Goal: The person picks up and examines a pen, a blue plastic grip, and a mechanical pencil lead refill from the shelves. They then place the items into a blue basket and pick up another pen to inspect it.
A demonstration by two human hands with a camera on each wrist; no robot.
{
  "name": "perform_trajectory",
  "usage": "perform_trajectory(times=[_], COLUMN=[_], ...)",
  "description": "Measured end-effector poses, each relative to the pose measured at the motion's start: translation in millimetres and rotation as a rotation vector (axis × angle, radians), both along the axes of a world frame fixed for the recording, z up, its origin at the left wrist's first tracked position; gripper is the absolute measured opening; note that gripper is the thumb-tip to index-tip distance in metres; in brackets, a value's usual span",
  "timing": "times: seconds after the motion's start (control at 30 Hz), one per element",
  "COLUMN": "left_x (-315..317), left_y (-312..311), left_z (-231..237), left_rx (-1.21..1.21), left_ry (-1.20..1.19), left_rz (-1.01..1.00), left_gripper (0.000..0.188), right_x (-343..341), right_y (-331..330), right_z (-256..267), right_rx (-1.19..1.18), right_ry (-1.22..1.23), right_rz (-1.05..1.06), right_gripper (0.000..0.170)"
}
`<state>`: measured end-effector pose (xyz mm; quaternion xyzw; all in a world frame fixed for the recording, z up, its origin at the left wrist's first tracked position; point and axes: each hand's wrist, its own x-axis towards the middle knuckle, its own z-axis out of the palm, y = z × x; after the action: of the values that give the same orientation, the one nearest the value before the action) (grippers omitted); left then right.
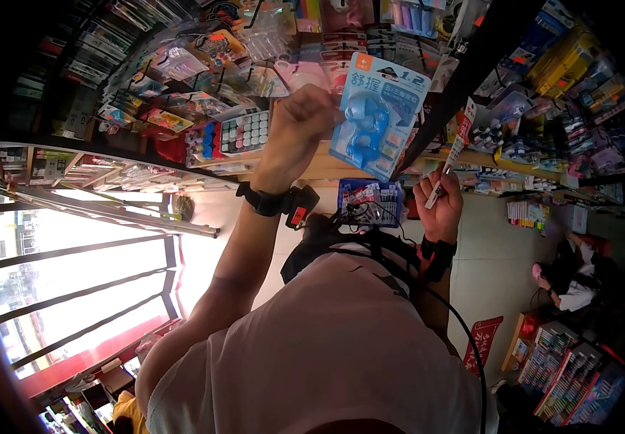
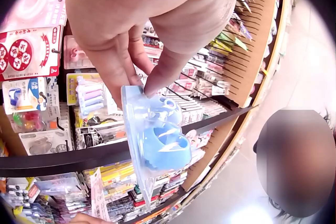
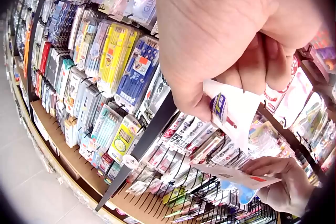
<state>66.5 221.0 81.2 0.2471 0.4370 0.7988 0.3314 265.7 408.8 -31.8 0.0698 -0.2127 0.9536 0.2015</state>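
Observation:
My left hand (image 1: 302,119) pinches one edge of a blue blister pack (image 1: 399,108) with its thumb and fingers. Rounded light-blue pieces, which look like pencil grips (image 2: 167,148), sit under the pack's clear plastic. My right hand (image 1: 439,202) grips a narrow white card package (image 1: 459,145) by its lower end, thumb against the card. Close up in the right wrist view, a purple and green logo shows on the white card package (image 3: 239,111) beside the thumb. Farther off there, the left hand (image 3: 289,182) holds the blister pack, seen nearly edge-on.
Racks of hanging stationery packs (image 1: 254,79) fill the front, behind both hands. A dark upright post (image 1: 464,72) divides them. A blue basket (image 1: 341,199) with packages in it is below the hands. Someone in a white top (image 1: 580,289) is at the right.

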Motion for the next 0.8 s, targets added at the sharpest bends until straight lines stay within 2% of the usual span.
perform_trajectory(times=[0.2, 0.5, 0.8], left_x=[3, 9, 11], left_y=[-2, -3, -3], left_z=[5, 12, 17], left_rx=[0.038, 0.094, 0.15], left_ry=[0.085, 0.188, 0.248], left_rz=[0.011, 0.034, -0.011], left_gripper=[0.019, 0.025, 0.027], right_x=[1, 3, 3], right_y=[1, 0, 2], right_z=[-2, 1, 2], right_rx=[-0.001, -0.021, -0.027], right_ry=[0.031, -0.048, -0.066], right_rz=[0.025, -0.019, -0.02], right_gripper=[0.013, 0.008, 0.018])
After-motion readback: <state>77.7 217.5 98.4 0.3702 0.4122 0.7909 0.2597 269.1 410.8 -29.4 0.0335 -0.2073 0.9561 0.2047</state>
